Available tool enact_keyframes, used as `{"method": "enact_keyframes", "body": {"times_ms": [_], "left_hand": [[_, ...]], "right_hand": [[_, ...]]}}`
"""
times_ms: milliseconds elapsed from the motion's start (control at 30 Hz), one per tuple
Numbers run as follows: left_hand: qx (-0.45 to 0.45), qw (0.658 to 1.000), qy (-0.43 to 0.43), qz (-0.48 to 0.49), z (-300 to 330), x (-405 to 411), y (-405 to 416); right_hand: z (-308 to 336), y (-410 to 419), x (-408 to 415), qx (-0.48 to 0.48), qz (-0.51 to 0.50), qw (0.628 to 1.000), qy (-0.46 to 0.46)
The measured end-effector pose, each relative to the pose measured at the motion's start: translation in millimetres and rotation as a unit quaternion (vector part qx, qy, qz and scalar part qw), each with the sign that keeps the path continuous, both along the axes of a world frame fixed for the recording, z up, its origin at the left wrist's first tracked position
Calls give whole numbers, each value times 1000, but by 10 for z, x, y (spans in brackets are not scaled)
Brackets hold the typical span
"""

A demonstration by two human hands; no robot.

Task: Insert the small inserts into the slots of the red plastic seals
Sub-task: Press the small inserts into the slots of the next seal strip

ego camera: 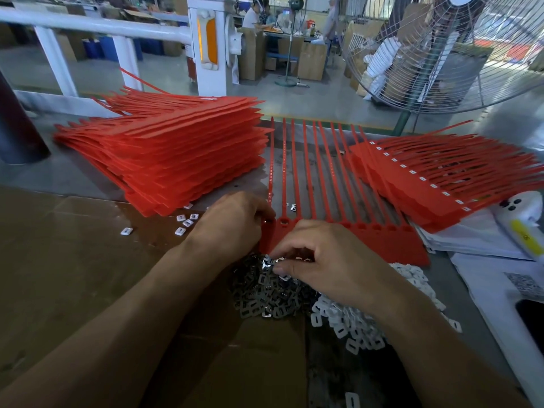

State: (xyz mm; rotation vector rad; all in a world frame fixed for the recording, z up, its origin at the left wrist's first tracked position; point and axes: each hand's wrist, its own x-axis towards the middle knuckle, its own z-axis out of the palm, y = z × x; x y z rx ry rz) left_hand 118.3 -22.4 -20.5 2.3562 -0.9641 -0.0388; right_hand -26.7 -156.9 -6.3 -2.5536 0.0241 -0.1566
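A red strip of joined plastic seals [391,245] lies flat before me, its long tails fanning away toward the table's far edge. My left hand [232,225] grips the strip's left end, fingers curled over the first slot. My right hand [326,260] hovers over a heap of small grey metal inserts [265,298], its fingertips pinching one insert near the strip's near edge. A heap of white plastic inserts [353,322] lies to the right of the metal ones. A few loose white inserts [185,223] lie left of my left hand.
A tall stack of red seal strips [176,154] sits at the back left. Another stack with white inserts showing [441,184] lies at the right. Papers [485,278] and a white handheld device [524,222] lie at far right. Brown cardboard [73,260] covers the near table. A fan [459,48] stands behind.
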Motion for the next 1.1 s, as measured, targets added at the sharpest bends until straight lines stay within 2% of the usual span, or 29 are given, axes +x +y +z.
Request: {"method": "enact_keyframes", "body": {"times_ms": [200, 533, 833, 967, 1100], "left_hand": [[3, 1000, 0, 0, 17, -17, -7], [1, 1000, -11, -2, -22, -1, -25], [-3, 999, -32, -13, -5, -19, 9], [-48, 996, -73, -22, 16, -29, 22], [-107, 992, -43, -47, 42, -50, -11]], "right_hand": [[-48, 46, 37, -30, 9, 999, -15], [-52, 43, 15, -3, 11, 999, -39], [-43, 6, -13, 117, -58, 991, -29], [-34, -27, -9, 181, -122, 975, -33], [-50, -86, 10, 247, -169, 953, -52]]}}
